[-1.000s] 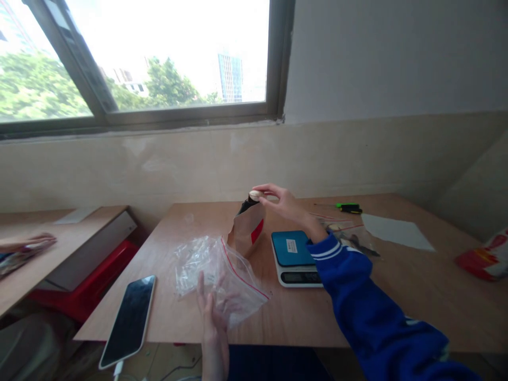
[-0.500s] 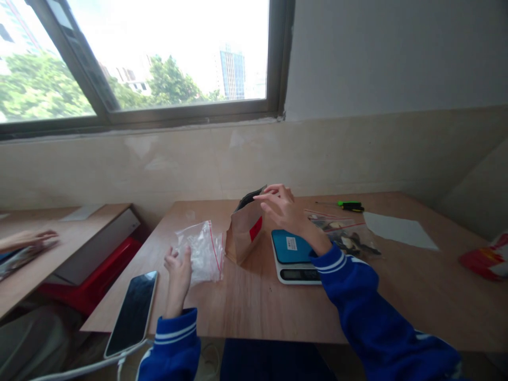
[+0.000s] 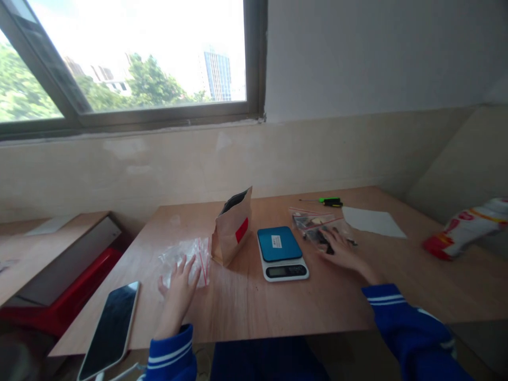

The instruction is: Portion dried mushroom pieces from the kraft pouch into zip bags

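My left hand, fingers spread, rests over the near edge of a clear zip bag with red seal lines. At the right, my right hand lies with fingers apart on another clear zip bag that contains dark and pale pieces; what its fingertips touch is partly hidden. Between the hands stands a brown paper pouch with a red label, upright and open at the top. Beside it sits a digital kitchen scale with a blue top and nothing on its plate.
A smartphone with a white cable lies at the left front edge. Behind the right bag are a green-and-black screwdriver and white paper. A red-and-white bottle is far right. A red stool stands left, below another desk.
My right hand has left the paper pouch's top and moved right, down onto the bag of pieces. My left hand has lowered onto the clear bag. The view has shifted right.
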`<state>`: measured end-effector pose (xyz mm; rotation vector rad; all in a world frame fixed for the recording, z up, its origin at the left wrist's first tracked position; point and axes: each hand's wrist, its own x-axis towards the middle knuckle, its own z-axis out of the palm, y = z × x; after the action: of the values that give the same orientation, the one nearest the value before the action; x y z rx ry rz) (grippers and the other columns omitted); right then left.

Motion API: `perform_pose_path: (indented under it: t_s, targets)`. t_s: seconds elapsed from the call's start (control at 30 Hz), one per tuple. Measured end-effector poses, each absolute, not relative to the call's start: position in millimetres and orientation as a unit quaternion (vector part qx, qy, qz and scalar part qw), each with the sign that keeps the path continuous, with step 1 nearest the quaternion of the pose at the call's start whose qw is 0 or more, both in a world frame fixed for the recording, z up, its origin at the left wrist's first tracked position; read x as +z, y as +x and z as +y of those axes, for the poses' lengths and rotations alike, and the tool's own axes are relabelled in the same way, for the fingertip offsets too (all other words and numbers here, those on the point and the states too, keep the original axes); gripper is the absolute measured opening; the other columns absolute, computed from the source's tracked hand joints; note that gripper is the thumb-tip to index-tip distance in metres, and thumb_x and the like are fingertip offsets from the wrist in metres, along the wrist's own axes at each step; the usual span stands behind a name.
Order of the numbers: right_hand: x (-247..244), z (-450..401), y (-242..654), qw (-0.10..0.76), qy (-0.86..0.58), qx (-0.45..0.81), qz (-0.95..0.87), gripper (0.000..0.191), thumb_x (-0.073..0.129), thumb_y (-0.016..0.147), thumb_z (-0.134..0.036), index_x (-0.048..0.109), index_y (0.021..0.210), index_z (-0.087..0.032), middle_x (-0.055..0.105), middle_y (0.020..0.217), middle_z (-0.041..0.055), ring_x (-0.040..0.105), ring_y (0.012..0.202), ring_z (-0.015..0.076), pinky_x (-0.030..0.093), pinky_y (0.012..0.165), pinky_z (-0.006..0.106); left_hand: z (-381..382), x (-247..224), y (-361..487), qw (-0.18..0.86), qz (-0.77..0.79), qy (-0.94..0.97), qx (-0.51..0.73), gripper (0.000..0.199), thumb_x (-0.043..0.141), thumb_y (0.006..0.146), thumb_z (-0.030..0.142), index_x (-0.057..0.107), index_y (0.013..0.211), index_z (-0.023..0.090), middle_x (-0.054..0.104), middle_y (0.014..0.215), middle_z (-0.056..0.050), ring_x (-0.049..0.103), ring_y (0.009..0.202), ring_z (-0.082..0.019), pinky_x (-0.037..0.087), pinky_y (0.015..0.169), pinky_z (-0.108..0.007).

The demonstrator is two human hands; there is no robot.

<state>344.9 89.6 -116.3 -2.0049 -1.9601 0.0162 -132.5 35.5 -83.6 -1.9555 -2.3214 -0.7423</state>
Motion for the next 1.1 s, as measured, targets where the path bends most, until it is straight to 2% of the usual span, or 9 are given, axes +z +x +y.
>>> perform_pose_path:
  t_s: [0.1, 0.17, 0.3, 0.4, 0.53, 0.67, 0.73, 0.93, 1.1]
  targets:
    - [-118, 82, 351, 0.218, -0.681, -0.002, -0.699, 0.053, 0.055, 0.076, -0.037, 0.054, 0.125, -0.016, 0.054, 0.134, 0.0191, 0.051, 0.123, 0.0355, 0.042, 0.099, 0.052, 19, -62, -118, 0.041, -0.743, -0.578, -0.335, 0.041, 0.04, 0.092, 0.033, 0.059, 0.127, 0.021, 0.048, 0.144, -0.015, 0.036, 0.137, -0.033, 0.012, 0.109, -0.062]
    - [-111, 79, 348, 0.272, -0.67, 0.005, -0.69, 0.042, 0.053, 0.075, -0.031, 0.061, 0.113, -0.014, 0.063, 0.121, 0.0186, 0.059, 0.112, 0.0328, 0.046, 0.095, 0.047, 3, -47, -107, 0.0, -0.708, -0.56, -0.43, 0.039, 0.038, 0.092, 0.036, 0.062, 0.12, 0.022, 0.055, 0.137, -0.012, 0.045, 0.13, -0.031, 0.018, 0.111, -0.057]
    - [-84, 63, 335, 0.344, -0.686, 0.054, -0.639, 0.026, 0.049, 0.076, -0.028, 0.067, 0.092, -0.018, 0.073, 0.095, 0.013, 0.068, 0.089, 0.0298, 0.051, 0.079, 0.042, -26, -35, -77, -0.243, -0.631, -0.487, -0.554, 0.038, 0.046, 0.087, 0.049, 0.065, 0.107, 0.021, 0.068, 0.111, -0.009, 0.066, 0.088, -0.024, 0.049, 0.084, -0.04]
    - [-57, 37, 311, 0.417, -0.714, 0.065, -0.558, 0.023, 0.051, 0.076, -0.033, 0.066, 0.086, -0.019, 0.073, 0.084, 0.0119, 0.068, 0.079, 0.0305, 0.052, 0.069, 0.041, -37, -34, -42, -0.39, -0.555, -0.457, -0.576, 0.041, 0.054, 0.083, 0.05, 0.064, 0.108, 0.019, 0.068, 0.103, -0.008, 0.065, 0.073, -0.019, 0.051, 0.071, -0.033]
    - [-21, -5, 255, 0.545, -0.607, 0.143, -0.56, 0.017, 0.053, 0.082, -0.034, 0.065, 0.084, -0.022, 0.073, 0.093, 0.0086, 0.068, 0.091, 0.0259, 0.053, 0.08, 0.037, -34, -33, 9, -0.543, -0.457, -0.435, -0.555, 0.047, 0.056, 0.08, 0.056, 0.064, 0.105, 0.018, 0.069, 0.089, -0.007, 0.064, 0.064, -0.016, 0.049, 0.062, -0.028]
    - [1, -35, 205, 0.54, -0.446, 0.264, -0.663, 0.008, 0.059, 0.083, -0.025, 0.066, 0.079, -0.024, 0.074, 0.091, 0.0037, 0.069, 0.092, 0.0211, 0.053, 0.083, 0.031, -21, -43, 33, -0.666, -0.423, -0.351, -0.504, 0.062, 0.053, 0.061, 0.08, 0.054, 0.065, 0.018, 0.056, 0.052, 0.0, 0.053, 0.04, -0.013, 0.038, 0.041, -0.024]
    - [6, -43, 192, 0.526, -0.39, 0.309, -0.69, 0.01, 0.058, 0.084, -0.02, 0.066, 0.08, -0.024, 0.074, 0.093, 0.0036, 0.069, 0.095, 0.0199, 0.053, 0.085, 0.03, -20, -50, 32, -0.711, -0.418, -0.338, -0.453, 0.065, 0.049, 0.059, 0.084, 0.048, 0.058, 0.019, 0.049, 0.044, 0.002, 0.047, 0.036, -0.012, 0.035, 0.038, -0.024]
    - [10, -51, 185, 0.437, -0.348, 0.38, -0.737, 0.013, 0.058, 0.087, -0.02, 0.068, 0.08, -0.023, 0.073, 0.101, 0.0064, 0.066, 0.104, 0.0206, 0.051, 0.093, 0.035, -37, -48, 7, -0.654, -0.471, -0.372, -0.461, 0.049, 0.067, 0.064, 0.063, 0.061, 0.075, 0.015, 0.055, 0.052, 0.002, 0.05, 0.045, -0.011, 0.039, 0.047, -0.024]
    - [8, -53, 193, 0.381, -0.349, 0.362, -0.776, 0.015, 0.058, 0.087, -0.019, 0.071, 0.091, -0.025, 0.072, 0.107, 0.0058, 0.06, 0.114, 0.0223, 0.043, 0.103, 0.042, -40, -39, -7, -0.598, -0.487, -0.428, -0.472, 0.035, 0.071, 0.064, 0.048, 0.064, 0.072, 0.014, 0.063, 0.063, -0.002, 0.057, 0.057, -0.015, 0.046, 0.057, -0.027]
